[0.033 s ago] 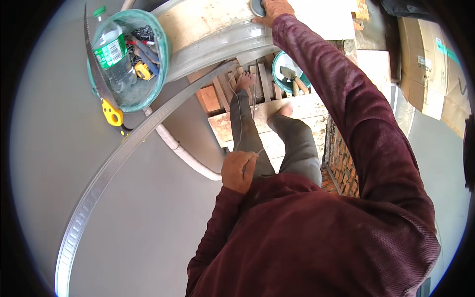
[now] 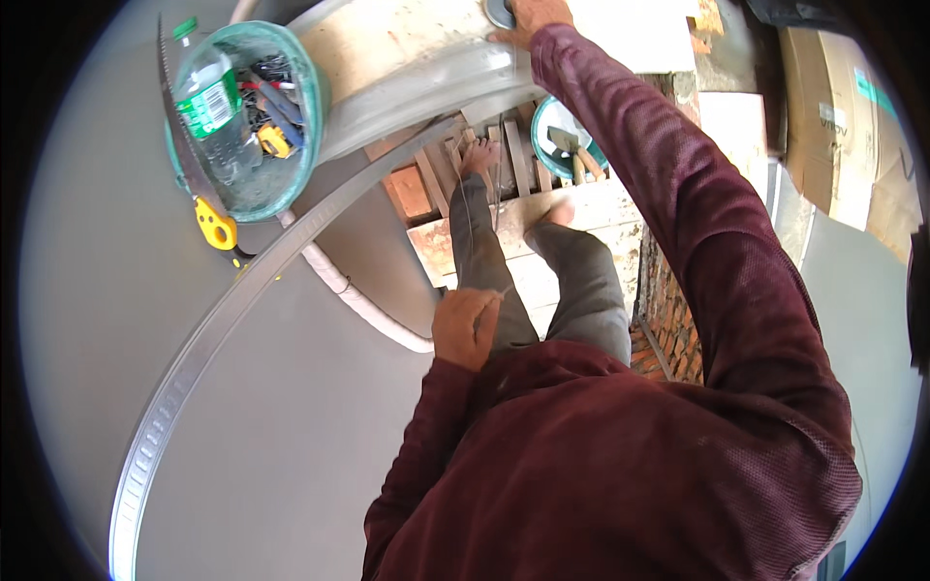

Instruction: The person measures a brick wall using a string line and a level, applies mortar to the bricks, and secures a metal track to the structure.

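My left hand point(image 2: 466, 327) is closed in a pinch in front of my lap, with a thin cord point(image 2: 505, 290) at its fingertips. Fine strands of the same look run down past my left leg toward the foot. At the top edge, my right arm stretches far forward. My right hand point(image 2: 539, 21) grips a round grey object point(image 2: 500, 13) at the edge of a pale wooden board point(image 2: 387, 44). That object is cut off by the picture's edge, so its kind is unclear. Below the hand runs a long grey metal profile point(image 2: 417, 111).
A green bucket point(image 2: 315, 116) at left holds a bottle point(image 2: 215, 111), tools and nails; a yellow-handled saw point(image 2: 215, 225) hangs on it. A curved metal strip point(image 2: 194, 339) crosses the left. Near my feet are wooden slats point(image 2: 516, 160) and a bucket with a trowel point(image 2: 564, 138). Cardboard boxes point(image 2: 823, 126) stand right.
The view has shifted slightly, moving the bucket and saw a little left. My left hand has risen slightly with the cord. My right hand still grips the round grey object.
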`<control>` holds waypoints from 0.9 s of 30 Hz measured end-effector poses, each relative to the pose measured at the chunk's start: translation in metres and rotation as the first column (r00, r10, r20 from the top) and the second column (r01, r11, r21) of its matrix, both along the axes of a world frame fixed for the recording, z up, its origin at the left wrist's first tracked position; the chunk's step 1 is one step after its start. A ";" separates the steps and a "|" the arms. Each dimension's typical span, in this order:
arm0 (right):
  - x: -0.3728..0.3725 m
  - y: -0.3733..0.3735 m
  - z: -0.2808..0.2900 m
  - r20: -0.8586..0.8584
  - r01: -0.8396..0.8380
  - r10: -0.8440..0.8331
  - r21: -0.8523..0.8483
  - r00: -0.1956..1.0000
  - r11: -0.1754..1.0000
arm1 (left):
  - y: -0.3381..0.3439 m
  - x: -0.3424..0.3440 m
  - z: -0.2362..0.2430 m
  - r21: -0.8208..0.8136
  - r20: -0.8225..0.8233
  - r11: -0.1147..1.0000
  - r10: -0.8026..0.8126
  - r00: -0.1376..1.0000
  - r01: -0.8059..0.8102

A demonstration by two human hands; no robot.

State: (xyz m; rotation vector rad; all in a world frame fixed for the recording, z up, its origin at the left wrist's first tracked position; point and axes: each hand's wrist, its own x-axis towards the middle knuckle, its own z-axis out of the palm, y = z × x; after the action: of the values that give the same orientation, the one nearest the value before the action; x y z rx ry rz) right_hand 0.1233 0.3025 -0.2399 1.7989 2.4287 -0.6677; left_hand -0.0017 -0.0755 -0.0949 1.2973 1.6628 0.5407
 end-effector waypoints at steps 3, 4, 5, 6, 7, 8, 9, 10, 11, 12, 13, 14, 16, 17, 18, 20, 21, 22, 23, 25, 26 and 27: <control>0.007 -0.022 0.039 -0.040 0.001 0.000 0.038 0.999 0.999 | -0.011 0.004 -0.048 0.044 -0.042 0.994 0.103 0.994 -0.101; 0.023 -0.028 0.029 -0.181 0.009 0.007 0.087 0.983 0.996 | -0.021 0.006 -0.057 0.038 -0.041 0.986 0.162 0.986 -0.161; 0.043 -0.025 0.015 -0.319 0.027 0.023 0.152 0.948 0.988 | -0.021 0.009 -0.065 0.119 -0.178 0.983 0.159 0.971 -0.140; 0.056 -0.029 0.006 -0.452 0.044 0.057 0.210 0.890 0.977 | -0.024 0.010 -0.070 0.194 -0.317 0.974 0.176 0.932 -0.118; 0.080 -0.057 -0.002 -0.513 0.114 -0.009 0.172 0.858 0.979 | -0.029 0.013 -0.075 0.264 -0.447 0.961 0.200 0.872 -0.085; 0.102 -0.097 0.002 -0.570 0.183 -0.074 0.136 0.818 0.974 | -0.037 0.015 -0.082 0.204 -0.419 0.968 0.219 0.881 -0.144; 0.116 -0.135 0.001 -0.549 0.242 -0.184 0.035 0.815 0.970 | -0.055 0.019 -0.086 0.133 -0.392 0.972 0.232 0.890 -0.195; 0.129 -0.161 -0.014 -0.519 0.300 -0.284 -0.055 0.806 0.952 | -0.063 0.023 -0.091 0.068 -0.364 0.967 0.252 0.897 -0.245; 0.144 -0.191 -0.053 -0.497 0.289 -0.385 -0.261 0.778 0.921 | -0.064 0.027 -0.094 0.011 -0.292 0.978 0.203 0.935 -0.209; 0.155 -0.230 -0.092 -0.446 0.269 -0.483 -0.461 0.753 0.845 | -0.072 0.033 -0.094 -0.054 -0.211 0.985 0.151 0.966 -0.165; 0.155 -0.259 -0.124 -0.360 0.271 -0.558 -0.601 0.748 0.752 | -0.075 0.036 -0.096 -0.113 -0.127 0.987 0.102 0.987 -0.116; 0.152 -0.279 -0.148 -0.266 0.267 -0.611 -0.722 0.746 0.639 | -0.075 0.036 -0.102 -0.123 -0.117 0.992 0.029 0.993 -0.043; 0.124 -0.291 -0.188 -0.080 0.269 -0.670 -0.875 0.738 0.402 | -0.077 0.033 -0.121 -0.138 -0.109 0.987 -0.092 0.990 0.077; 0.113 -0.294 -0.218 -0.179 0.221 -0.532 -0.767 0.828 0.603 | -0.077 0.032 -0.130 -0.132 -0.107 0.987 -0.104 0.989 0.090; 0.101 -0.305 -0.250 -0.240 0.144 -0.366 -0.628 0.899 0.765 | -0.083 0.030 -0.136 -0.134 -0.103 0.986 -0.115 0.988 0.101; 0.070 -0.306 -0.314 -0.230 0.068 -0.202 -0.482 0.952 0.873 | -0.088 0.027 -0.146 -0.171 -0.107 0.982 -0.103 0.989 0.084; 0.051 -0.297 -0.350 -0.194 0.098 -0.222 -0.503 0.955 0.859 | -0.095 0.022 -0.142 -0.218 -0.117 0.974 -0.085 0.990 0.058; 0.034 -0.289 -0.387 -0.152 0.131 -0.243 -0.525 0.958 0.841 | -0.095 0.021 -0.143 -0.253 -0.122 0.967 -0.064 0.990 0.031; 0.016 -0.287 -0.416 -0.131 0.143 -0.256 -0.555 0.958 0.820 | -0.101 0.020 -0.144 -0.249 -0.139 0.969 -0.022 0.990 -0.014; -0.010 -0.292 -0.483 -0.149 0.196 -0.369 -0.638 0.917 0.744 | -0.109 0.016 -0.143 -0.225 -0.171 0.970 0.049 0.984 -0.088; 0.014 -0.279 -0.539 -0.195 0.270 -0.515 -0.670 0.835 0.691 | -0.100 0.013 -0.148 -0.219 -0.117 0.975 0.020 0.993 -0.046; 0.112 -0.233 -0.598 -0.273 0.433 -0.721 -0.647 0.637 0.628 | -0.078 0.009 -0.157 -0.135 0.022 0.988 -0.069 0.997 0.072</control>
State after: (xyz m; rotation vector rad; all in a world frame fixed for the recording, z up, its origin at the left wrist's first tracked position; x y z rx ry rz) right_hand 0.2355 0.0698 -0.8377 2.3537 1.4443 -1.8843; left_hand 0.0074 -0.1531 -0.2515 1.2435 1.6044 0.3886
